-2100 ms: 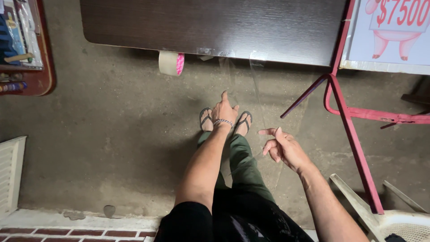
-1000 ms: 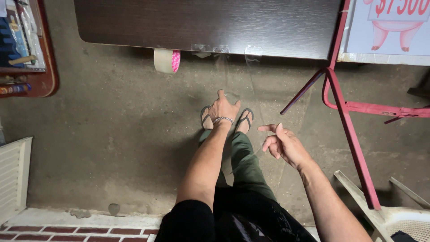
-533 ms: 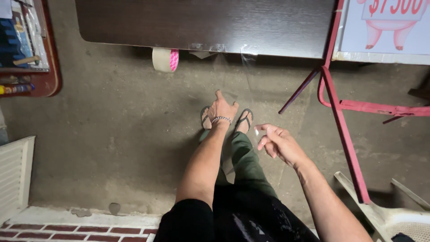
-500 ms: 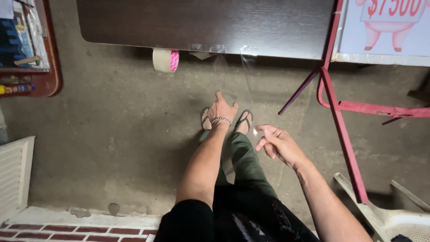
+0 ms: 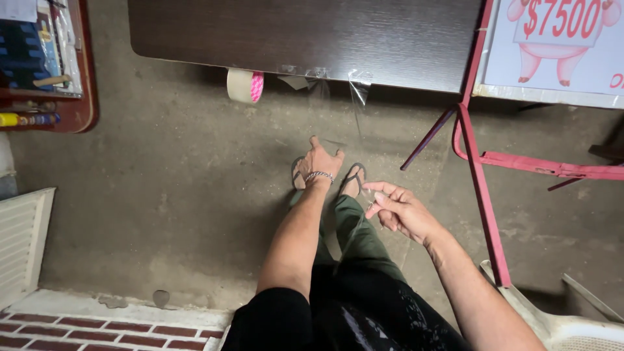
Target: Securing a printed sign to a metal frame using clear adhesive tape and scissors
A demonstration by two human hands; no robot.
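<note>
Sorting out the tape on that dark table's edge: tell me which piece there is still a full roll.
The tape roll, beige with a pink core, hanging at the table edge left of the clear strips, which are only loose flat pieces.

Both arms are bare from shoulder to wrist, with no sleeves showing. The left hand (image 5: 320, 161) has a silver chain bracelet (image 5: 318, 175) around its wrist; the right hand (image 5: 403, 209) wears nothing. The torso is covered by a black garment (image 5: 364, 318) with faint pale speckles. Dark green trousers (image 5: 356, 234) cover the legs, and the feet sit in dark-strapped flip-flops (image 5: 354, 177).
</note>
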